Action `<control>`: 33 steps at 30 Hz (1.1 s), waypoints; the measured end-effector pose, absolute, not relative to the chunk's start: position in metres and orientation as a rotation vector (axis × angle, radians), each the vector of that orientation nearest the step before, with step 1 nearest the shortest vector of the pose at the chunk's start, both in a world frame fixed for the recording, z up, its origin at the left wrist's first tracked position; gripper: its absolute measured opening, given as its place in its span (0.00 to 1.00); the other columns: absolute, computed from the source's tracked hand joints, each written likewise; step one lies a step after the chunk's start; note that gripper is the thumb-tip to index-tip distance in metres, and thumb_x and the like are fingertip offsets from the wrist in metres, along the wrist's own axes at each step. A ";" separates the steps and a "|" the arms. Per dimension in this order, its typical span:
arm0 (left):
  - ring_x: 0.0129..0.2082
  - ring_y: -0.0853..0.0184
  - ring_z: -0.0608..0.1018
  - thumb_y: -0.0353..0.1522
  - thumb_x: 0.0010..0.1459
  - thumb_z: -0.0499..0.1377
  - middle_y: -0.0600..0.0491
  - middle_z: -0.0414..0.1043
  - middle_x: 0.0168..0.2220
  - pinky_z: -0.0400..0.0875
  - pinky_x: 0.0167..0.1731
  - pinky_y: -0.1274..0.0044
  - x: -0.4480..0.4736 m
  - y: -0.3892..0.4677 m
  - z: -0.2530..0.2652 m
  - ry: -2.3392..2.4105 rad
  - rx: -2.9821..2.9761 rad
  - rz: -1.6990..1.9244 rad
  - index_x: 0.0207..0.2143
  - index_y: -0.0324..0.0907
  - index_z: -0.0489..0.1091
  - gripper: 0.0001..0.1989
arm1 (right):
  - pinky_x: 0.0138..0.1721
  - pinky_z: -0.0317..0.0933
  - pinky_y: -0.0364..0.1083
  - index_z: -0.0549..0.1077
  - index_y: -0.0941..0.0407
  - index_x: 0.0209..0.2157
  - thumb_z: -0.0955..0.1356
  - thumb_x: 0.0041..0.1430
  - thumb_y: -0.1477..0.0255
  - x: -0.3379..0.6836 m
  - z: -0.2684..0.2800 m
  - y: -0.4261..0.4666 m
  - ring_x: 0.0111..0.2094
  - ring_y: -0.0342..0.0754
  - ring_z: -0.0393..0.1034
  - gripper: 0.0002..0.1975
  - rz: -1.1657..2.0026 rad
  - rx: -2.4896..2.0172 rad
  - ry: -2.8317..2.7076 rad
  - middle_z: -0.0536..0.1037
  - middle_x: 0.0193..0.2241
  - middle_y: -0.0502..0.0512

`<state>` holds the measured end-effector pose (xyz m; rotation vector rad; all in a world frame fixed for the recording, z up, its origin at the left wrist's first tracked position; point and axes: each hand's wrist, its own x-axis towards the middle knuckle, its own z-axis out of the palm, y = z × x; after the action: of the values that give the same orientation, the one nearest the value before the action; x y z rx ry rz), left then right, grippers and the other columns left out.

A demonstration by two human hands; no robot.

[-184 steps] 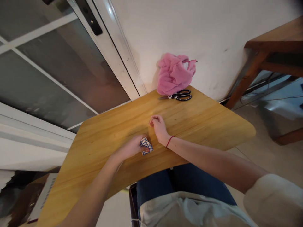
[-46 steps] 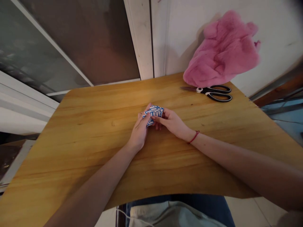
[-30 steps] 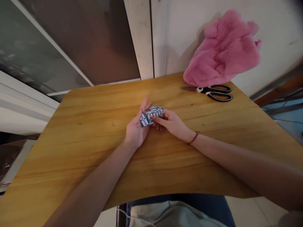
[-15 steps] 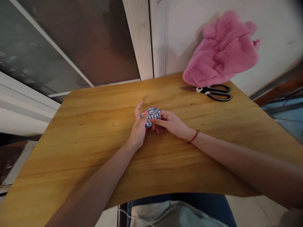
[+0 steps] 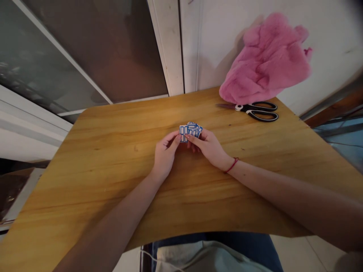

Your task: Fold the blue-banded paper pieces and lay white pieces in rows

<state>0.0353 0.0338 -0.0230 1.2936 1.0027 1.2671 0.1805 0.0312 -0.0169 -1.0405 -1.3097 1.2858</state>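
Observation:
A small bunch of blue-and-white patterned cards [image 5: 193, 130] is held up above the wooden table, its pieces overlapping at uneven angles. My left hand [image 5: 165, 154] pinches the left edge of the bunch between thumb and fingers. At the right side, my right hand [image 5: 210, 148] grips the cards, its thumb lying across their near face and its fingers behind. The thumbs almost meet at the lower edge. What is printed on the cards is too small to read, and their far side is hidden.
Black-handled scissors [image 5: 256, 109] lie at the back right of the wooden table [image 5: 119, 162], blades pointing left. A fluffy pink cloth [image 5: 268, 60] is heaped behind them against the white wall. A glass-panelled door frame [image 5: 167, 49] stands beyond the back edge.
The cards have moved slightly right and up. My left hand has shifted from lying over the bunch, forefinger raised, to pinching its left edge; the cards now spread differently.

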 end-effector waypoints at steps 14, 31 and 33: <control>0.29 0.71 0.75 0.34 0.51 0.63 0.53 0.76 0.28 0.70 0.34 0.78 0.038 0.032 -0.021 1.090 1.314 1.295 0.31 0.40 0.74 0.06 | 0.20 0.53 0.40 0.62 0.56 0.28 0.62 0.62 0.59 0.179 -0.017 0.028 0.18 0.38 0.57 0.16 1.176 -1.146 -1.423 0.63 0.17 0.44; 0.29 0.72 0.73 0.35 0.50 0.64 0.53 0.76 0.31 0.70 0.31 0.79 0.037 0.036 -0.023 1.035 1.124 1.309 0.33 0.41 0.75 0.08 | 0.18 0.53 0.39 0.63 0.56 0.30 0.61 0.61 0.55 0.181 -0.022 0.030 0.17 0.37 0.58 0.18 1.215 -1.148 -1.283 0.65 0.18 0.45; 0.29 0.73 0.72 0.35 0.51 0.64 0.53 0.76 0.33 0.69 0.29 0.80 0.036 0.037 -0.024 1.010 1.110 1.296 0.34 0.41 0.75 0.09 | 0.18 0.53 0.39 0.63 0.56 0.30 0.61 0.61 0.55 0.181 -0.022 0.030 0.16 0.37 0.58 0.18 1.263 -1.113 -1.258 0.65 0.18 0.44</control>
<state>0.0357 0.0368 -0.0236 1.1102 1.0101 1.2961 0.1806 0.0304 -0.0216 -1.1132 -1.2577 1.2635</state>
